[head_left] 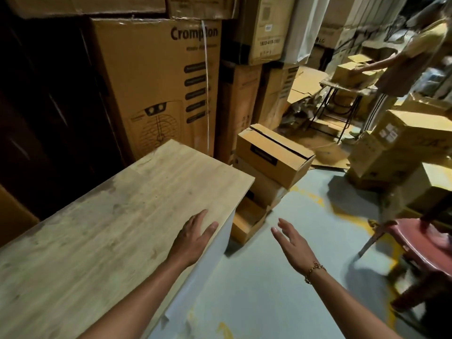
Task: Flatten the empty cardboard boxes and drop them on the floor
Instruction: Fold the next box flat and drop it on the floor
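You held no box: your left hand [193,238] lay flat on the desk [97,216], your right hand [292,241] hung empty, fingers [283,226] released. I judged the next move was gripping the stacked box [274,155] ahead.

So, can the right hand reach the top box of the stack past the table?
Probably yes: the right hand is open over the floor, with nothing between it and the top box, though it may need a forward lean.

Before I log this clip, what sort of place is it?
Likely a warehouse or storeroom: tall printed cartons stacked high, smaller cardboard boxes piled on the floor, another person handling a box farther back.
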The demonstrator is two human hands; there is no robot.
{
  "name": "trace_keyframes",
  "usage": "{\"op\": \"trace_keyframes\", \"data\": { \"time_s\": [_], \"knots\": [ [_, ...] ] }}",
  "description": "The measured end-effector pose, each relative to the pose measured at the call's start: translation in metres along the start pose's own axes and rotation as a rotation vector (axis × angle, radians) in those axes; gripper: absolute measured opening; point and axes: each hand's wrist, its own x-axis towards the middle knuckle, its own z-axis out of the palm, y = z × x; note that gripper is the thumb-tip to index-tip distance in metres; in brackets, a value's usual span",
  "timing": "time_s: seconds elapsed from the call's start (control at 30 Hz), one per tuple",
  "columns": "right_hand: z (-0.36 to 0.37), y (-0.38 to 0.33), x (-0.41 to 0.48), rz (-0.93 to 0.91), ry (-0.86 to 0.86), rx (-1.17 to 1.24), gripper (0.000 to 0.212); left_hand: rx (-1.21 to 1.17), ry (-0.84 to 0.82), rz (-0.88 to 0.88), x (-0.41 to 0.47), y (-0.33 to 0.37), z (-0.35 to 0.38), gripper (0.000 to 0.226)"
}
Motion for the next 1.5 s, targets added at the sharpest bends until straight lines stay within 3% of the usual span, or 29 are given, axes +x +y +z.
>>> {"op": "trace_keyframes", "data": {
  "time_s": [0.2, 0.37, 0.57, 0.67, 0.8, 1.13, 1.5],
  "knots": [
    [-0.045, 0.019, 0.095, 0.052, -0.017, 0.012, 0.075, 0.033, -0.059, -0.003, 0.11, 0.042, 0.039, 0.075],
    [-0.09, 0.058, 0.194, 0.058, -0.074, 0.03, 0.086, 0.009, -0.06, -0.034, 0.199, 0.073, 0.086, 0.064],
    [-0.13, 0.098, 0.325, 0.06, -0.219, -0.041, 0.052, -0.173, -0.012, -0.218, 0.287, 0.108, 0.151, 0.065],
    [-0.142, 0.114, 0.381, 0.041, -0.33, -0.122, 0.053, -0.293, 0.008, -0.331, 0.316, 0.122, 0.181, 0.081],
    [-0.143, 0.13, 0.446, 0.044, -0.486, -0.193, 0.06, -0.375, 0.003, -0.43, 0.341, 0.125, 0.213, 0.083],
    [-0.098, 0.18, 0.592, 0.086, -0.733, -0.256, 0.061, -0.454, 0.028, -0.685, 0.425, 0.066, 0.286, 0.082],
    [0.028, 0.317, 0.722, 0.174, -0.837, -0.3, 0.061, -0.322, -0.052, -0.926, 0.515, -0.064, 0.417, 0.076]
  ]
}}
